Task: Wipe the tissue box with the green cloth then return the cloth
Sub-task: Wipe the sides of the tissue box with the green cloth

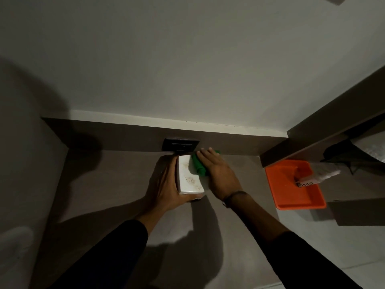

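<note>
A white tissue box (190, 177) with faint brown marks stands on the brown counter near the back wall. My left hand (164, 184) grips its left side and near end. The green cloth (199, 166) is bunched against the box's right top edge. My right hand (216, 174) lies flat over the cloth and presses it against the box, fingers stretched toward the wall. Most of the cloth is hidden under that hand.
A black wall socket (180, 145) sits just behind the box. An orange tray (291, 197) with a brush (318, 177) in it rests at the right, under a brown shelf (325, 126). The counter (116, 184) extends left and toward me.
</note>
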Available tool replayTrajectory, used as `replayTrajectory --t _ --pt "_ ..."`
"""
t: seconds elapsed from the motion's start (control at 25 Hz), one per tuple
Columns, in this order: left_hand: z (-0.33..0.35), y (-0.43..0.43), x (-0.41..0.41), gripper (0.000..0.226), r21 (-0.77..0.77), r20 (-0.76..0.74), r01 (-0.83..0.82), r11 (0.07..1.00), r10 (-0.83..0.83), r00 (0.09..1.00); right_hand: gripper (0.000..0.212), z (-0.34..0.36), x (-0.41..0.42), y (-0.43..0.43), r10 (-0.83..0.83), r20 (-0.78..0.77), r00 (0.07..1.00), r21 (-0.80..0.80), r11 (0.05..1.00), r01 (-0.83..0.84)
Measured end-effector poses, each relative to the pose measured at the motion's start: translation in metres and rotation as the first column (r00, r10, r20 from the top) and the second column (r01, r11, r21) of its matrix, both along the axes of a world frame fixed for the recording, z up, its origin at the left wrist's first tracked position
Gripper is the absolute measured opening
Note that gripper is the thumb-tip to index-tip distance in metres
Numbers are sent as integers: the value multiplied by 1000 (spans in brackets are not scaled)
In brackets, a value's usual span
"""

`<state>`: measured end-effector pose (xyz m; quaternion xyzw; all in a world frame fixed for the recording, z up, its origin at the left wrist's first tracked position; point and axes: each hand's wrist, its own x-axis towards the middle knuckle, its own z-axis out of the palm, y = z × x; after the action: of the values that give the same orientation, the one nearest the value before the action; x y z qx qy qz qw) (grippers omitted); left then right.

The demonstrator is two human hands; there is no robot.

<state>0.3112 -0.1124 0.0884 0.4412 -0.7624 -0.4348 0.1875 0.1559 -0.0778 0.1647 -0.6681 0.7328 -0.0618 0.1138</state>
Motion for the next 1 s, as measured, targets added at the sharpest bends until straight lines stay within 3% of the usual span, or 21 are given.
replayTrajectory --t 0.08,0.2,0.28,0.36,0.4,0.44,0.48,0.56,0.6,0.64,0.68,0.72,0.8,0.84,0.88,0.92,1.0 --pt "-6 3 -15 126 -108 155 -87 990 103 983 67 -2 15 -1 112 -23 993 -9 994 -113" --pt "-22 3 -1 118 40 22 -168 985 168 986 75 -2 15 51 287 -46 957 -11 958 -288" --pt "-39 -1 22 117 43 -14 -138 989 139 990 82 4 -1 74 280 -53 958 -14 959 -282" --pt "-27 -4 33 129 154 -54 -34 987 42 998 81 5 -12 60 178 -61 982 -20 984 -179" --pt "-16 -1 20 133 124 -1 25 992 -25 1000 77 4 -14 42 125 -56 991 -18 992 -126" --pt "-7 4 -7 132 49 45 -38 998 36 998 72 4 -11 23 86 -55 995 -11 996 -87" --pt "-20 -2 -13 125 -90 31 22 996 -19 999 69 3 -5 5 69 -52 996 -3 998 -69" --pt "-8 14 -55 101 62 267 18 998 -35 963 70 1 11 -18 104 -58 993 8 995 -103" --pt "-8 11 -45 97 98 196 -10 995 -9 981 73 1 19 -20 154 -66 986 15 988 -154" --pt "-17 16 -42 104 -3 68 -103 995 103 992 75 1 26 -14 212 -77 974 20 977 -211" --pt "-1 12 -46 114 71 246 -235 969 211 946 77 2 31 -2 264 -84 961 19 964 -264" --pt "-14 23 -39 117 118 280 -221 968 181 943 78 2 34 12 305 -81 949 10 952 -306" --pt "-35 43 -23 104 17 321 -101 995 90 943 77 3 34 44 341 -63 938 -3 940 -342" --pt "-43 41 -23 97 1 271 -102 995 97 958 77 3 29 59 341 -61 938 -4 940 -342" --pt "-39 27 -23 103 35 205 -109 993 99 974 77 3 22 71 330 -62 942 1 944 -331" --pt "-31 20 -3 114 -27 265 -62 998 67 962 78 3 14 79 305 -62 950 6 952 -305" --pt "-50 -7 3 127 27 35 -60 998 59 998 82 4 -2 85 235 -69 970 5 972 -235"
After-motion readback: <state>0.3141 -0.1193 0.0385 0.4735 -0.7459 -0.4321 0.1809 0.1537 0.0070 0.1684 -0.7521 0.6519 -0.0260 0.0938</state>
